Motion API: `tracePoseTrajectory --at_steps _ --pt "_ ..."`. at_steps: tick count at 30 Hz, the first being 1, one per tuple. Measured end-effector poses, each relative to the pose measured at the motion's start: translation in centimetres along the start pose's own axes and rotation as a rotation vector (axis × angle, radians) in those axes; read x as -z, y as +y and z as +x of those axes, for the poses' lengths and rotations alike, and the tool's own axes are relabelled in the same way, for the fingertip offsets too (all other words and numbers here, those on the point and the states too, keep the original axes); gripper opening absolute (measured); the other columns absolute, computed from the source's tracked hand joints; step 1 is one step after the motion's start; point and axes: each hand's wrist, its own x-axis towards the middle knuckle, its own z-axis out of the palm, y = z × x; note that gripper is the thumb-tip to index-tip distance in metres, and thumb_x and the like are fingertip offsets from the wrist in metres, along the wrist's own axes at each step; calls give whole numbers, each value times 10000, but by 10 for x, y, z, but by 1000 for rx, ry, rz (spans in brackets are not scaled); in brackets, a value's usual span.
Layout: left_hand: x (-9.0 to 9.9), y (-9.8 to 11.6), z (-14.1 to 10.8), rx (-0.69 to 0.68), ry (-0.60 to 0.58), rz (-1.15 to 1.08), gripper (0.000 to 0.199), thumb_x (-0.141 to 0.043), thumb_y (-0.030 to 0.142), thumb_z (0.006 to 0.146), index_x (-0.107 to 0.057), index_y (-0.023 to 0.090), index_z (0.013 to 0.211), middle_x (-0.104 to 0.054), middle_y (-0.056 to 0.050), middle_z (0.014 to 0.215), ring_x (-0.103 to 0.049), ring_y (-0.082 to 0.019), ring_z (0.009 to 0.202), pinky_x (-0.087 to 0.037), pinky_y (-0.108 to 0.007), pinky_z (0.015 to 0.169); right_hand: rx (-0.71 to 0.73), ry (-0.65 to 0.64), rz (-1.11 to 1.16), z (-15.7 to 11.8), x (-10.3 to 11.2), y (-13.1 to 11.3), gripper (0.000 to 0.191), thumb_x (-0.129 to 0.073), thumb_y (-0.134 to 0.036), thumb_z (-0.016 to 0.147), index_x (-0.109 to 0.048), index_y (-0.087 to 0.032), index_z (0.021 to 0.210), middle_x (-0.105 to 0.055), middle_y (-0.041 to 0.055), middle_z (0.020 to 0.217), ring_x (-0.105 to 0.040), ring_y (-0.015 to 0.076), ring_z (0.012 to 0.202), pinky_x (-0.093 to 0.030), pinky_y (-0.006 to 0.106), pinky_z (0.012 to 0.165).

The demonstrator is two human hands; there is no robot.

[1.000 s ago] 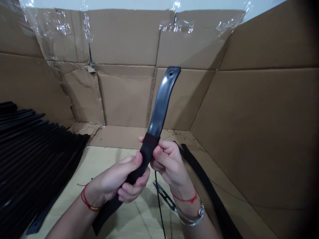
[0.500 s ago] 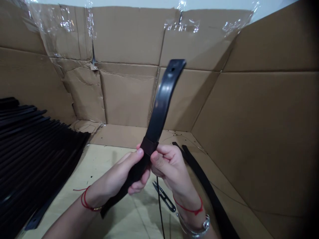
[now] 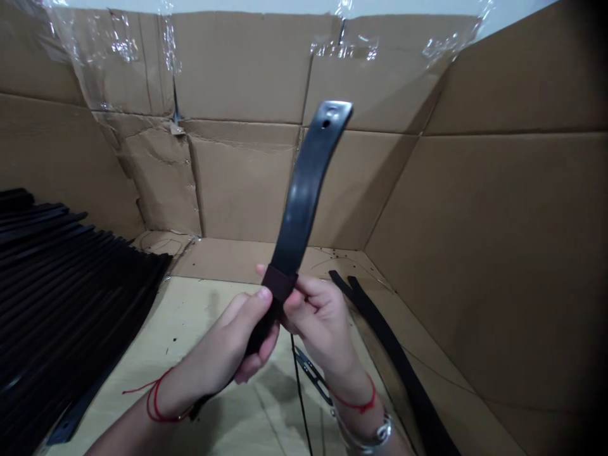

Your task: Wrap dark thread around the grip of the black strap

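Note:
My left hand and my right hand both grip a black leather belt just below a dark brown keeper loop. The belt stands up in a curve, and its punched tip points up. Its lower length passes behind my left hand and shows again near my left wrist. Small black-handled thread snips lie on the pale table below my right hand, partly hidden by it. Red string circles each wrist.
Several black belts lie in a dense stack along the left. A loose black belt runs down the right side, and a thin black cord hangs below my hands. Cardboard walls with clear plastic stand behind and right.
The belt's tip has risen and swung slightly right. Its lower length shows less below my left hand, and both hands stay shut on the belt near the keeper loop.

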Motion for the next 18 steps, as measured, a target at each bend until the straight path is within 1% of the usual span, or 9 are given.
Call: tracePoseTrajectory --at_steps 2,3,4,5,7,9,11,13,18 --pt "3 2 -1 60 -198 -12 668 -204 683 875 -486 170 553 -311 60 347 -267 -57 275 -219 -189 308 -80 -92 46 -1 5 -3 395 -746 -490 749 -730 -165 972 -503 -11 497 -494 125 429 -416 229 409" --pt "3 3 0 53 -253 2 667 -183 680 879 -497 170 586 -338 55 354 -290 -64 281 -249 -195 324 -102 -90 59 -1 7 -5 392 -762 -470 737 -729 -167 983 -555 11 543 -540 144 477 -436 236 429" --pt "2 4 0 7 -239 46 642 -205 673 883 -515 166 641 -387 47 384 -334 -70 312 -290 -196 357 -103 -42 64 0 8 -6 369 -776 -443 730 -729 -170 974 -594 27 593 -568 153 518 -450 238 446" --pt "0 5 2 -81 -152 126 585 -274 657 886 -530 163 706 -446 39 440 -384 -72 370 -328 -191 409 -85 41 62 1 8 -6 337 -791 -409 720 -730 -171 950 -619 37 639 -578 151 547 -457 234 461" --pt "-7 7 4 -288 111 323 429 -448 581 878 -537 167 805 -527 26 592 -445 -71 522 -357 -178 518 -42 204 48 4 7 -5 284 -820 -340 695 -733 -161 898 -623 35 682 -550 119 552 -437 206 460" --pt "-13 5 5 -395 270 417 335 -532 504 872 -530 172 827 -496 34 656 -416 -65 594 -325 -169 549 -39 254 53 6 6 -3 267 -814 -308 709 -737 -147 907 -572 9 638 -429 61 467 -333 167 392" --pt "-17 2 6 -399 282 347 336 -498 494 893 -518 168 809 -418 48 631 -333 -51 561 -268 -167 511 -64 216 84 8 3 -1 256 -771 -310 766 -732 -142 955 -477 -33 568 -250 20 407 -182 154 348" --pt "-19 -1 8 -351 235 189 348 -493 507 891 -497 170 807 -335 65 601 -251 -42 519 -211 -163 463 -56 201 118 8 1 3 209 -735 -306 806 -725 -148 943 -404 -59 537 -156 14 409 -117 159 352" --pt "-18 -3 10 -270 56 -207 357 -539 510 867 -447 176 779 -234 104 545 -158 -17 440 -159 -120 383 22 228 179 11 -3 12 163 -740 -294 795 -674 -156 739 -365 -71 501 -166 29 415 -160 167 361"
